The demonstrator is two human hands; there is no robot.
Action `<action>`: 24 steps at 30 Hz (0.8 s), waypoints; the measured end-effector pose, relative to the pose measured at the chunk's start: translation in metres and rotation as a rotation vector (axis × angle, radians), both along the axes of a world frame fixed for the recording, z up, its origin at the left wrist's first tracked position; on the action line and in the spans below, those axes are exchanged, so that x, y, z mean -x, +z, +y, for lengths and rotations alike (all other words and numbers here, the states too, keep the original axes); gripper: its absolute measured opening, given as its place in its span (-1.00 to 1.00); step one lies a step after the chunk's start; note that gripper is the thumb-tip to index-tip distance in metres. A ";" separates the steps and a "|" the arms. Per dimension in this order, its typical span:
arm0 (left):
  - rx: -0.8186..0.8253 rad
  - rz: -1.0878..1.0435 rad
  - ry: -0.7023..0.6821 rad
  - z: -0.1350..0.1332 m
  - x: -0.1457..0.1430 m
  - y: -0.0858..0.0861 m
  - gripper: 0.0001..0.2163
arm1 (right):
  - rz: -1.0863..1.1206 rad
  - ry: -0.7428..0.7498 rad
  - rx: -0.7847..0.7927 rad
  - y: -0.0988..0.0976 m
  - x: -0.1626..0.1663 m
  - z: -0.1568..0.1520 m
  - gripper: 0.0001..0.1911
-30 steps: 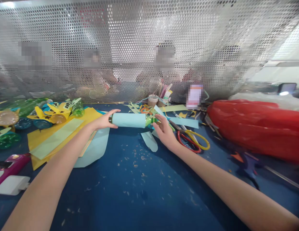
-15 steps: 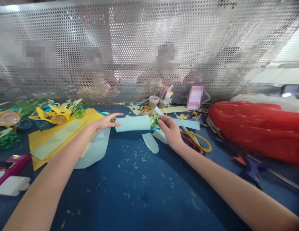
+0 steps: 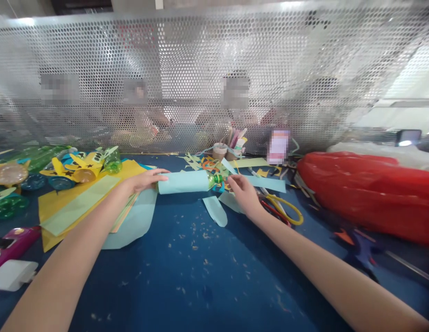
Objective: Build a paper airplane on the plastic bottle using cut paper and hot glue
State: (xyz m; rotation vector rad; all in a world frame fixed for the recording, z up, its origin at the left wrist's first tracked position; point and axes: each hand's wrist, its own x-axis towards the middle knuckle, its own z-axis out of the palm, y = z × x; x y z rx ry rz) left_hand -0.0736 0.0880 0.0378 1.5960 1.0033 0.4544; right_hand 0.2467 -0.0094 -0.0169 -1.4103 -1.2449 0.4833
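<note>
A green plastic bottle [image 3: 212, 180] lies on its side, its middle wrapped in a light blue paper sleeve [image 3: 183, 182] and its green cap pointing right. Around the base end, my left hand [image 3: 147, 180] grips it, fingers over the top; the thumb is mostly hidden. My right hand [image 3: 244, 194] is just beyond the cap, a small gap away, with loosely bent fingers and nothing visible in them. Below the bottle lies a rounded light blue paper strip [image 3: 215, 211]. Yellow-handled scissors [image 3: 288, 210] rest beside my right wrist, partly hidden.
Yellow paper sheets [image 3: 55, 203] and cut green bottles [image 3: 41, 157] lie at left, near a purple glue gun [image 3: 17, 244]. A red plastic bag [image 3: 366, 193] bulks at right. Behind stand cups of sticks [image 3: 220, 151], a phone [image 3: 279, 146] and a perforated metal screen [image 3: 193, 74].
The wrapped bottle has shifted slightly left with my left hand. My right hand's fingers have come away from the cap. The view has tilted up a little.
</note>
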 end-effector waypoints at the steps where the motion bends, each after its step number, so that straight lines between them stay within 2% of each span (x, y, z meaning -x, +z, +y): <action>1: -0.013 0.014 0.032 0.001 0.000 0.000 -0.41 | -0.102 -0.020 0.023 0.001 -0.001 -0.001 -0.63; 3: -0.049 0.061 0.086 0.000 0.001 0.002 -0.42 | -0.318 -0.003 0.047 0.004 -0.001 -0.004 -0.70; 6: -0.096 0.147 0.093 -0.006 0.000 0.010 -0.42 | -0.585 0.122 -0.010 0.008 0.004 -0.011 -0.80; 9: -0.106 0.242 0.002 -0.013 -0.001 0.021 -0.39 | -0.769 0.223 -0.082 0.008 0.011 -0.015 -0.84; 12: -0.136 0.343 -0.093 -0.018 -0.002 0.029 -0.31 | -0.857 0.263 -0.101 0.006 0.014 -0.016 -0.87; 15: -0.184 0.373 -0.139 -0.017 -0.002 0.030 -0.23 | -0.846 0.296 -0.080 0.007 0.015 -0.016 -0.94; 19: -0.279 0.342 -0.112 -0.013 -0.004 0.025 -0.26 | -0.686 0.322 0.001 0.010 0.017 -0.017 -0.96; 24: -0.457 0.350 -0.141 -0.016 -0.017 0.021 -0.28 | -0.447 0.399 0.079 0.014 0.020 -0.018 -0.81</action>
